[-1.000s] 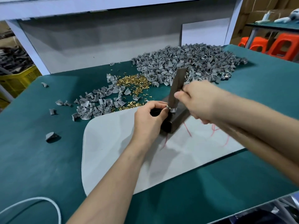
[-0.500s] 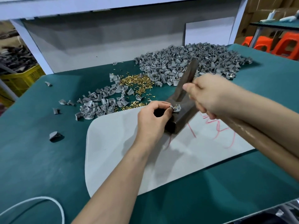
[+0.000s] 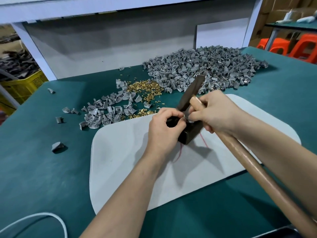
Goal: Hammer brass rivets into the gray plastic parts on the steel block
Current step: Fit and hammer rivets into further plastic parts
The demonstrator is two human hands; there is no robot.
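Green-covered bench [image 3: 51, 169] fills the frame, with a white mat [image 3: 130, 169] at its centre. On the mat, the left hand [image 3: 164, 129] pinches a small gray plastic part [image 3: 187, 118] between thumb and forefinger on top of the dark steel block [image 3: 190, 134]. Just beside it, the right hand [image 3: 217, 114] is curled round the wooden handle of a hammer [image 3: 247, 157], close to the dark head, which tilts up over the block. Beyond the mat lie loose brass rivets [image 3: 145, 88]. A large heap of gray parts [image 3: 205, 69] sits at the upper right and a smaller scatter [image 3: 106, 112] to the left. A white cable [image 3: 58, 219] curls at the lower left.
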